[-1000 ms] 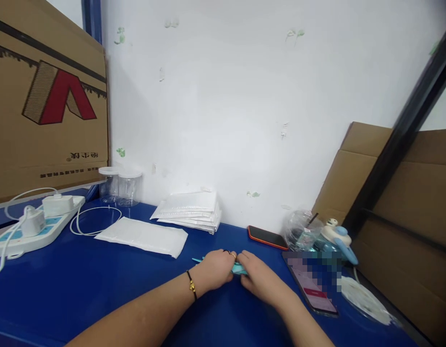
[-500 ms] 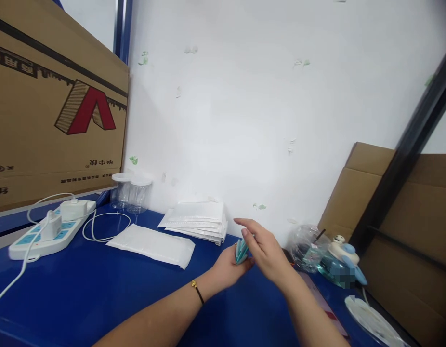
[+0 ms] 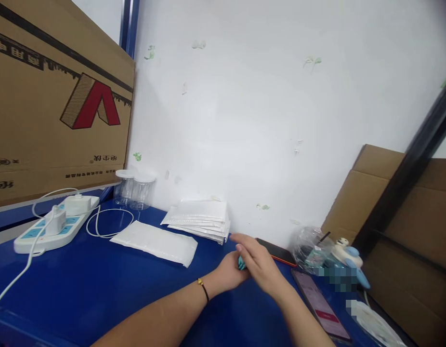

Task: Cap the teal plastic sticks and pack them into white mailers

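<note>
Near the middle of the blue table, my left hand is curled around a small teal item, of which only a bit shows between the palms. My right hand lies over it from the right, fingers together and reaching past the item toward the wall. Whether the right hand also grips the item is hidden. A flat white padded envelope lies to the left of the hands. Behind it, against the wall, is a stack of several similar white envelopes.
A white power strip with cables is at left, near two lidded clear jars. On the right are a phone, a dark orange-edged device, a plastic bag and a figurine. Large cardboard boxes flank both sides.
My hands have come closer together and my right hand has lowered over the teal item, which shows less. The view has shifted slightly, revealing more of the phone and the orange-edged device.
</note>
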Demonstrator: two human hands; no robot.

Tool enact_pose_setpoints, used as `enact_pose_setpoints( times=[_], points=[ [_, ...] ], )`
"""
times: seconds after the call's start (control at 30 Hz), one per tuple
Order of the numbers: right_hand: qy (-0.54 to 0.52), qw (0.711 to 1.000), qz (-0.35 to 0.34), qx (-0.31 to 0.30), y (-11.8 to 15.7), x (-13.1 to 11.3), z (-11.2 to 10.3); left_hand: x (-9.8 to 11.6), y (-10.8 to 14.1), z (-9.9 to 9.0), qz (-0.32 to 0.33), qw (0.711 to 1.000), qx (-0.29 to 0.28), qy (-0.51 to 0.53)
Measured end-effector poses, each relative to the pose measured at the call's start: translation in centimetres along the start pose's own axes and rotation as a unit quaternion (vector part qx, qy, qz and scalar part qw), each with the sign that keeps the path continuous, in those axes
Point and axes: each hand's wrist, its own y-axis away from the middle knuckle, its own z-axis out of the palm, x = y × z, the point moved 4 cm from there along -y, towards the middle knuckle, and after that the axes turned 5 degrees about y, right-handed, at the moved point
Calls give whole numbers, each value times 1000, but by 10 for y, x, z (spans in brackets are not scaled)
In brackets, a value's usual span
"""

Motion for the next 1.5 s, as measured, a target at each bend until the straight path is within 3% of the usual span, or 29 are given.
enact_pose_setpoints(
  times=[0.13,0.17,0.27,0.43,0.57,0.7,0.77,0.83,0.87,0.97,1.03,1.07,1.17,1.3,1.4,1.5],
  points=[
    [-119,982,73,124,19,28,-6,7,-2,-9,-46,993,62,87],
    [-134,981,86,113,25,33,-1,9,-3,-13,-38,990,95,94],
    [-130,987,91,6,41,38,26,15,-2,-18,-4,986,154,56],
    [-125,987,97,7,42,39,55,25,7,-3,38,986,114,-119],
    [-85,991,92,42,42,48,51,31,12,13,43,983,80,-158],
    [-163,981,96,27,45,51,48,46,11,9,59,979,32,-193],
    [-239,963,127,3,46,50,49,60,11,-10,80,956,-8,-284],
    [-322,931,169,13,45,52,45,72,14,-44,77,916,-43,-392],
    [-352,915,193,33,45,54,41,75,16,-67,47,893,-51,-445],
    [-407,873,256,87,46,61,28,65,29,-137,-139,810,-103,-560],
    [-439,850,272,98,47,64,22,53,39,-171,-209,770,-128,-590],
    [-454,843,271,102,47,64,21,47,43,-182,-225,763,-136,-591],
    [-478,836,250,103,47,63,22,31,50,-196,-226,777,-145,-570],
    [-494,834,224,102,47,59,26,30,54,-191,-194,812,-118,-538],
    [-479,841,224,113,45,54,16,50,51,-179,-148,874,-70,-457],
    [-470,848,195,145,35,38,-11,80,41,-158,-94,956,-38,-277]
  ],
)
